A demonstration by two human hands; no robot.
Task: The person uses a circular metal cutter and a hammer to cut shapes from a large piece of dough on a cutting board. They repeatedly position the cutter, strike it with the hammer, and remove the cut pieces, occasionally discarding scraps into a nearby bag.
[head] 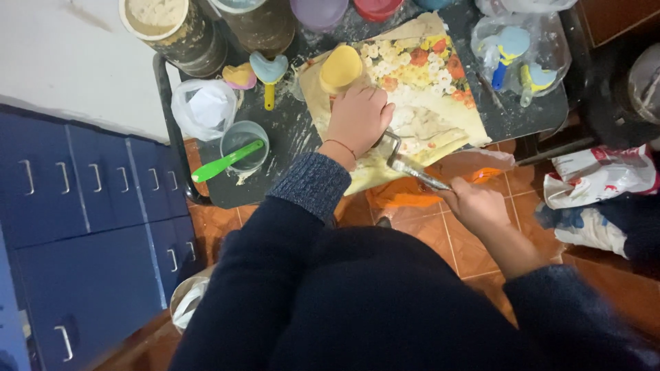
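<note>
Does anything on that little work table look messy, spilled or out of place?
Yes. Pale powdery smears streak the dark table around the clear cup with the green spatula. The floral cloth lies askew, drooping over the table's front edge under the left hand.

Blue drawers (82, 227) — terracotta tile floor (467, 247)
</note>
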